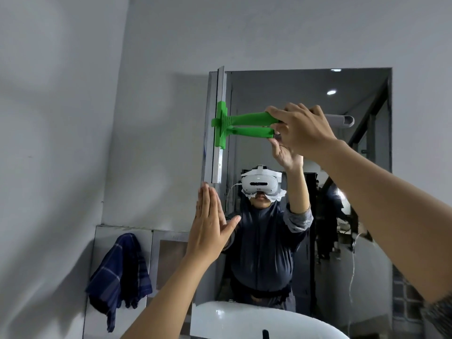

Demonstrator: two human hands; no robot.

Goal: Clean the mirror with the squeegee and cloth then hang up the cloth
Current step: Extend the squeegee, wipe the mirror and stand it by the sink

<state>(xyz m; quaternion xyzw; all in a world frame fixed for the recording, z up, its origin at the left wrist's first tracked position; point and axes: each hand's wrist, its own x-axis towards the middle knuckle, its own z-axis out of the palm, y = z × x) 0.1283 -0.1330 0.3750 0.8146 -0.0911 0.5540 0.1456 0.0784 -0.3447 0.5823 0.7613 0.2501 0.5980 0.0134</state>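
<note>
The wall mirror (318, 99) fills the upper right of the head view. A green squeegee (247, 118) lies sideways against it, its long silver blade (219, 128) standing upright along the mirror's left edge. My right hand (300, 130) grips the end of the green handle. My left hand (210, 226) is flat, fingers together and thumb apart, pressed against the mirror's lower left edge, holding nothing. A dark blue checked cloth (119, 270) hangs on the wall at lower left, apart from both hands.
A white basin (244, 319) sits below the mirror at the bottom centre. A pale panel (168, 255) stands against the wall behind the cloth. The grey wall (73, 118) meets a corner on the left. The mirror reflects a person wearing a headset.
</note>
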